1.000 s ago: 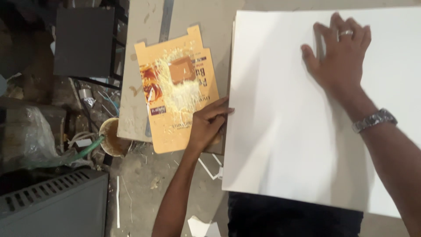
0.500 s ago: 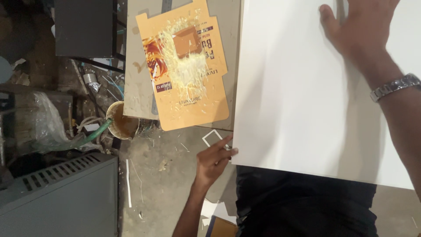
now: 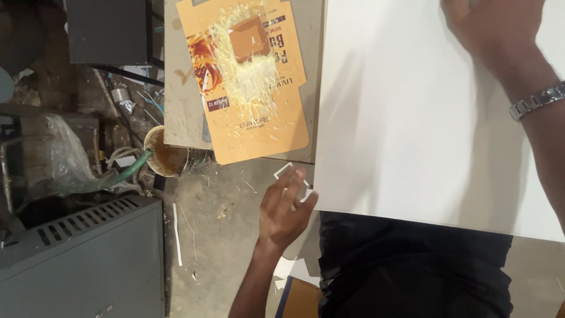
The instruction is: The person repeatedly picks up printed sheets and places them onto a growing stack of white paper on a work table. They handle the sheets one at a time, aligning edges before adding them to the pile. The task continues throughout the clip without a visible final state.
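A large white sheet (image 3: 412,118) lies across a grey table (image 3: 176,88) and reaches over my lap. Flat on its upper right part rests my right hand (image 3: 494,29), fingers cut off by the frame's top, a metal watch (image 3: 538,101) on the wrist. At the sheet's lower left corner is my left hand (image 3: 285,206), fingers spread, thumb just touching the corner and gripping nothing. Left of the sheet on the table is a flattened orange carton (image 3: 253,118) smeared with pale glue and shavings.
A cup of brown glue (image 3: 165,154) and a green hose (image 3: 118,176) sit below the table's edge. A grey metal cabinet (image 3: 82,259) stands at lower left, a dark box (image 3: 106,29) at upper left. White paper scraps (image 3: 282,171) lie on the concrete floor.
My left hand slid down the sheet's left edge from beside the orange carton to the lower corner and opened. My right hand stayed flat on the sheet as the view shifted.
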